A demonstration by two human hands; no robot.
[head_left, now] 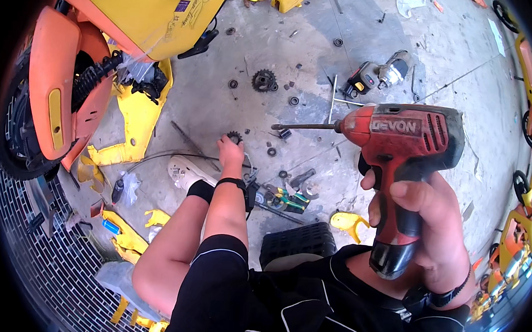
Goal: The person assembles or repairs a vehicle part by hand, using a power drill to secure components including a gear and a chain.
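My right hand [435, 205] is wrapped round the grip of a red and black cordless driver [394, 136], raised close to the camera. Its long thin bit points left. Down at the concrete floor, my left hand [229, 151] has its fingers closed on a small dark sprocket [235, 137]; the fingertips are partly hidden. Beyond that hand lies a larger dark sprocket [262, 80]. Several black rings lie scattered around, among them one ring [294, 100] near the large sprocket and another [271, 151] just right of my left hand.
An orange and yellow vehicle [53, 89] with wheel and spring stands at left. A second power tool [379, 76] and a T-handle wrench [333, 97] lie far right. Green-handled pliers [293, 200] and a black crate [298, 241] are near me. Yellow panels [137, 120] lie about.
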